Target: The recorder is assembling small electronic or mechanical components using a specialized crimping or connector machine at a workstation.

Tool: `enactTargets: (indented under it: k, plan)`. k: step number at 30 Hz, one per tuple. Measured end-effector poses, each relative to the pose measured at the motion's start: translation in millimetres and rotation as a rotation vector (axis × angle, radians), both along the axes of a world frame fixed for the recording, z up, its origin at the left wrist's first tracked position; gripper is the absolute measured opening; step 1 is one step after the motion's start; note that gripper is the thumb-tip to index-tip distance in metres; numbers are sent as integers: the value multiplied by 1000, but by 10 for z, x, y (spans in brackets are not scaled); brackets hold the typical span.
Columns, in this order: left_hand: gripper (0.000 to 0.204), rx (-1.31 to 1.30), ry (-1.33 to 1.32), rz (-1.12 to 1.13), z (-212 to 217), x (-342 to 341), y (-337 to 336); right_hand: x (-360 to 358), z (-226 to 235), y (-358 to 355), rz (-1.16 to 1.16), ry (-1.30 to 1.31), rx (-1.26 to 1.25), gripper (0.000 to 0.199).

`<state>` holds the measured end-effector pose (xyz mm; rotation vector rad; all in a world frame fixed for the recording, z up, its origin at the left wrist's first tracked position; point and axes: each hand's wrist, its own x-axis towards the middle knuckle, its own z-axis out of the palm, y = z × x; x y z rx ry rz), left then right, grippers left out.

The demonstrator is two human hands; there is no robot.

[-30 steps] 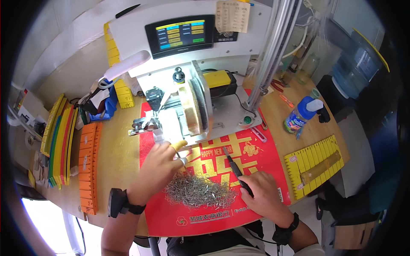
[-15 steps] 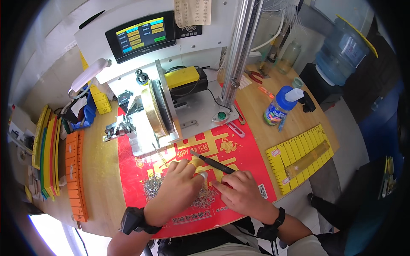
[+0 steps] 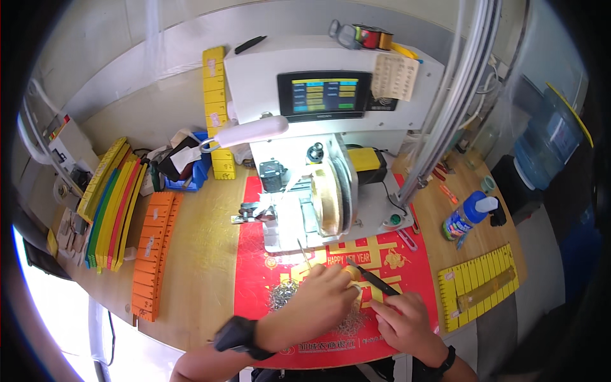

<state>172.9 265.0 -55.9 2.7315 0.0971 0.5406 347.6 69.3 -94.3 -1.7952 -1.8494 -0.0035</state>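
Observation:
My left hand [image 3: 324, 299] is closed on a small yellowish part [image 3: 351, 274] above the red mat [image 3: 254, 280], and a thin wire [image 3: 304, 253] sticks up from its fingers. My right hand [image 3: 401, 318] grips black tweezers [image 3: 372, 277] whose tip points at that part. Both hands sit over a pile of small metal pieces [image 3: 283, 295] on the mat. The white winding machine [image 3: 318, 204], with its brass-coloured wheel [image 3: 329, 197], stands just beyond the hands.
A control box with a screen [image 3: 323, 94] stands behind the machine. Orange strips [image 3: 153, 254] and yellow and green trays [image 3: 108, 210] lie at left. A blue bottle [image 3: 468, 215] and a yellow tray [image 3: 477, 286] are at right. A water jug [image 3: 554, 146] stands far right.
My left hand came back from the machine to the mat in front of me. My right hand brought the tweezers up to the part it holds. The view shifted.

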Motion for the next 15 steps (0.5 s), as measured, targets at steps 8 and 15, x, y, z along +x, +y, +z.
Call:
enactTargets:
  k: [8,15]
  plan:
    - [11,-112,-296,455,719,-452,1225,-715,672,1065,433,574,134,25]
    - [11,-5,-261,478,545,-441,1334,-1092,304,2141,36,1392,202,22]
